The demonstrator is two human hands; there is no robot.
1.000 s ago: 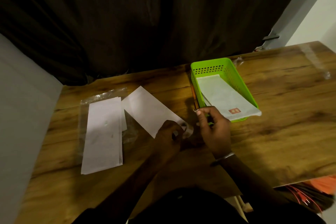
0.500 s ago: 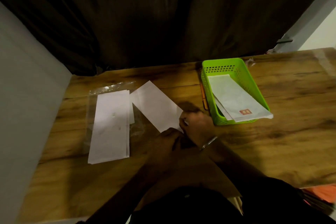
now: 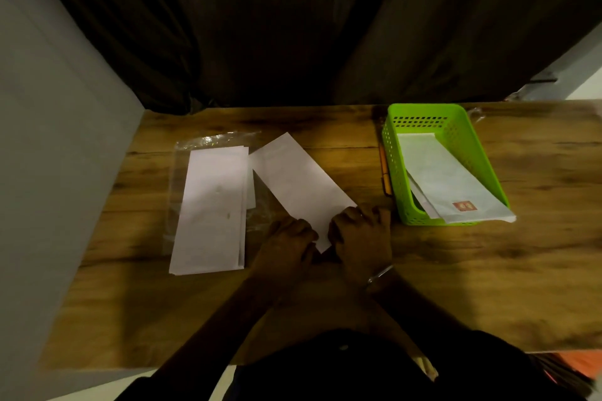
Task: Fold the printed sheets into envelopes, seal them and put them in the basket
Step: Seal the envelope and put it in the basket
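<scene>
- Envelope [image 3: 303, 189] lies flat on the table [image 3: 537, 270], slanted, its far end towards 11 o'clock and its near end under my hands at 6 o'clock
- My left hand [image 3: 286, 244] holds the near corner from 8 o'clock, fingers bent down onto the paper
- My right hand [image 3: 361, 231] holds the same end from 4 o'clock, knuckles up and fingers curled over the edge; the fingertips of both hands are hidden, so I cannot tell a pinch from a plain press
- I judge the step to be sealing: the closing end is being pressed down
- Next move, as I see it: run firm pressure along that end, then lift the envelope and carry it towards 2 o'clock to the basket [image 3: 395, 153]
- That green basket already has finished envelopes [image 3: 456, 179] in it, sticking out over its near rim, so the new one should slide in on top without knocking them off
- A stack of paper [image 3: 211, 205] waits at 9 o'clock on a clear plastic sleeve [image 3: 211, 140], touching the far end of my envelope
- A pencil [image 3: 384, 172] lies just beside the basket's left wall
- The table is brown wood grain, dimly lit; a dark curtain [image 3: 293, 26] hangs at 12 o'clock and a grey wall [image 3: 49, 140] stands at 9 o'clock
</scene>
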